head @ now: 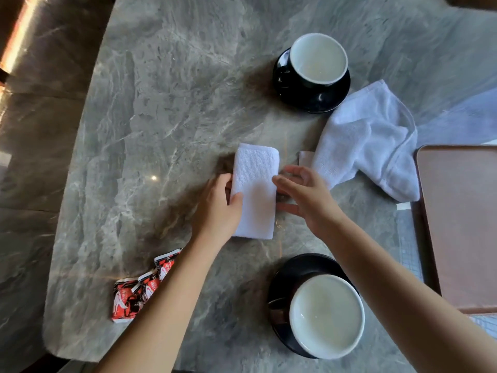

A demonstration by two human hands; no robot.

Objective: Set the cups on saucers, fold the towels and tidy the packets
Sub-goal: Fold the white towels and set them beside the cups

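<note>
Folded towel (254,189), middle of the table (161,117): soft, light, floppy; best held by both long edges. Left hand (217,208) pinching its left edge, thumb on top. Right hand (304,195) loose, straight fingers (291,172) touching the right edge. Nearby, a crumpled towel (368,141).

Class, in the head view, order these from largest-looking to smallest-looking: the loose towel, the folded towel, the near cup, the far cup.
1. loose towel
2. near cup and folded towel: look alike, so unranked
3. far cup: looks smallest, but it stands farther from the camera, so its true size against the near cup is unsure
</note>
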